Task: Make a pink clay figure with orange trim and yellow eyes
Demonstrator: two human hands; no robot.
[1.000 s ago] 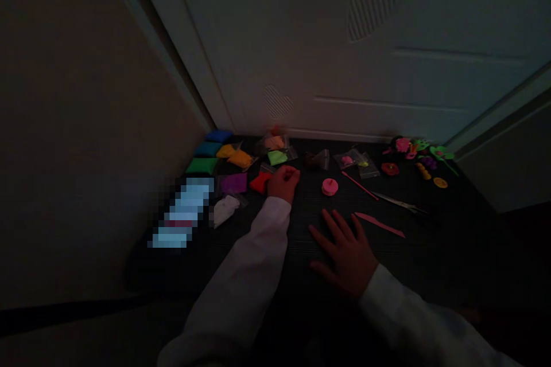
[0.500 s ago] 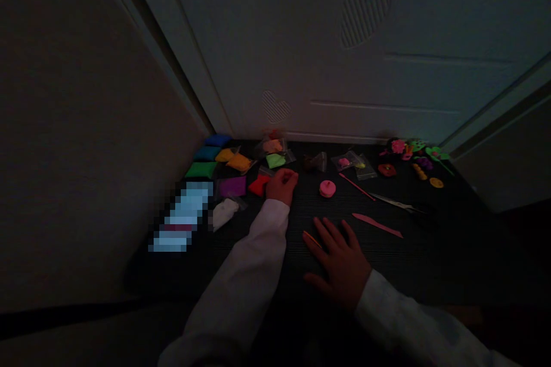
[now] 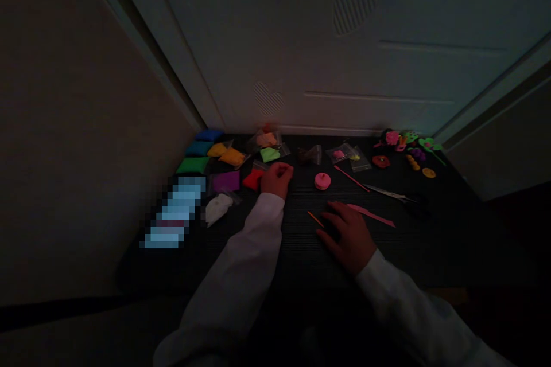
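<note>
My left hand [image 3: 276, 179] rests on the dark table beside a red clay packet [image 3: 253, 179]. Its thumb and fingertips are pinched together; whatever may be between them is too dark to make out. Over the table to the right, my right hand [image 3: 349, 236] has its fingers apart and slightly bent, holding nothing. Just left of its fingers lies a thin orange strip [image 3: 315, 218]. A pink clay knife [image 3: 372, 215] lies beyond this hand, partly covered by it. Between and beyond both hands sits a small round pink clay piece [image 3: 322, 181] with a knob on top.
Colored clay packets, such as purple [image 3: 226, 181], white [image 3: 218, 209] and green [image 3: 192, 165], lie at left by a blurred, lit screen [image 3: 174, 212]. A pink stick tool [image 3: 352, 178] and scissors [image 3: 387, 192] lie right. Finished clay flowers [image 3: 392, 137] stand at the back right, near the door.
My right hand has lifted off the orange strip and shifted right, near the pink knife, its fingers drawing closer together. My left hand stays by the red packet. The view has tilted slightly.
</note>
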